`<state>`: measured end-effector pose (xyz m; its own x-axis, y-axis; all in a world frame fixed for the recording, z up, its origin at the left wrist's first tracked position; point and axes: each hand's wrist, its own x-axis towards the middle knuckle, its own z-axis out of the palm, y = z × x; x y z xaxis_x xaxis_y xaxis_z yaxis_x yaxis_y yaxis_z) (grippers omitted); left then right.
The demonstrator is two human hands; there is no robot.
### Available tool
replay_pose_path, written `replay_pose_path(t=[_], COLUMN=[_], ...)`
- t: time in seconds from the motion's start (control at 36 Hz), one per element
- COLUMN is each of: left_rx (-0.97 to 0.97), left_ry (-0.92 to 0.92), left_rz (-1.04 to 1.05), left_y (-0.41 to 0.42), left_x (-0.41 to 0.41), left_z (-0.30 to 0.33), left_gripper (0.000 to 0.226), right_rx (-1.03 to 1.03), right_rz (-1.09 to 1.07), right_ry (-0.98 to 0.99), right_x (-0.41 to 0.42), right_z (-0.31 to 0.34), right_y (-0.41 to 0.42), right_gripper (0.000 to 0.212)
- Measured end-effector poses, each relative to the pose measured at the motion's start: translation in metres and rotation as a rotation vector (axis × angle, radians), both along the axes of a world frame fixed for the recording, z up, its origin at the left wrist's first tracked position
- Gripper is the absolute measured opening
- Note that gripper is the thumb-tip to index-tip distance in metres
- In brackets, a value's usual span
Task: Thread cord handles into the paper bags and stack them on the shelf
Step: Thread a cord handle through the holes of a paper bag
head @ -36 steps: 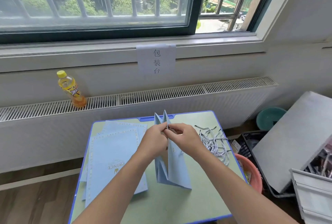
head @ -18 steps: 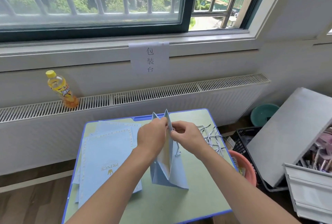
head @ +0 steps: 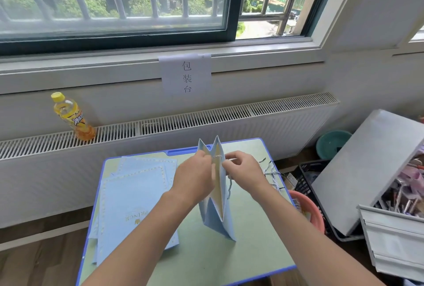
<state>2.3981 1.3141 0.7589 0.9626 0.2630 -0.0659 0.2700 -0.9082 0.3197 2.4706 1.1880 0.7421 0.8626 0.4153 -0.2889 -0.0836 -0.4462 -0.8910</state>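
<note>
On the table (head: 252, 251), the upright paper bag (head: 218, 203) stands between both hands: left hand (head: 195, 178) fingers pinch its rim, right hand (head: 245, 171) fingers pinch the cord (head: 229, 184).

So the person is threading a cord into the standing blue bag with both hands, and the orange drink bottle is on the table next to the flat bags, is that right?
Not quite. The orange drink bottle stands on the radiator grille under the window, not on the table; the head view shows it. Both hands, left hand and right hand, work at the standing blue bag.
</note>
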Motion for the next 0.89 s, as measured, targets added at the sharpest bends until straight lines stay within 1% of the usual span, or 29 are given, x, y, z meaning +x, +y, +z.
replay_pose_path(t=[0.03, 0.08, 0.14, 0.22, 0.28, 0.33, 0.39, 0.5, 0.53, 0.56, 0.58, 0.64, 0.75, 0.81, 0.89], left_rx=[-0.015, 0.012, 0.049, -0.016, -0.073, -0.109, -0.123, -0.155, -0.168, -0.198, -0.236, -0.319, -0.551, -0.638, -0.697], left_ry=[-0.001, 0.017, 0.035, 0.087, 0.104, 0.097, 0.058, -0.032, -0.032, -0.023, -0.004, 0.043, 0.072, 0.068, 0.066], left_rz=[-0.021, -0.065, -0.065, 0.021, 0.091, 0.164, 0.207, 0.2, 0.198, 0.207, 0.222, 0.259, 0.291, 0.301, 0.294], left_y=[-0.005, -0.015, -0.022, -0.022, -0.019, -0.014, -0.008, -0.002, -0.001, 0.0, 0.001, 0.003, 0.004, 0.004, 0.005], left_x=[-0.005, -0.015, -0.02, -0.022, -0.023, -0.025, -0.027, -0.033, -0.034, -0.034, -0.034, -0.034, -0.035, -0.036, -0.04], left_z=[0.002, 0.006, 0.005, 0.003, 0.001, -0.005, -0.013, -0.025, -0.026, -0.028, -0.029, -0.031, -0.027, -0.027, -0.027], left_gripper=[0.027, 0.033, 0.028, 0.017, 0.013, 0.012, 0.008, 0.051, 0.054, 0.052, 0.046, 0.037, 0.032, 0.027, 0.025], right_rx=[0.005, 0.016, 0.035, 0.039, 0.012, -0.016, -0.089, -0.26, -0.276, -0.27, -0.233, -0.095, 0.144, 0.217, 0.272], right_rz=[0.002, 0.014, 0.059, 0.155, 0.176, 0.181, 0.205, 0.244, 0.24, 0.232, 0.215, 0.163, 0.075, 0.038, 0.009], right_ry=[0.003, 0.015, 0.051, 0.073, 0.074, 0.088, 0.08, 0.014, 0.005, 0.009, 0.027, 0.082, 0.152, 0.176, 0.187], right_x=[0.0, 0.0, -0.002, -0.004, -0.004, -0.004, -0.006, -0.008, -0.008, -0.008, -0.007, -0.008, -0.006, -0.005, -0.003], right_z=[0.0, 0.0, -0.001, -0.006, -0.01, -0.017, -0.025, -0.043, -0.046, -0.048, -0.048, -0.042, -0.021, -0.013, -0.007], right_y=[0.0, 0.002, 0.003, 0.005, 0.004, 0.0, -0.005, -0.018, -0.02, -0.021, -0.021, -0.016, -0.002, 0.006, 0.014], right_gripper=[0.014, 0.013, 0.012, 0.01, 0.008, 0.013, 0.017, 0.012, 0.013, 0.014, 0.014, 0.01, 0.003, 0.002, 0.003])
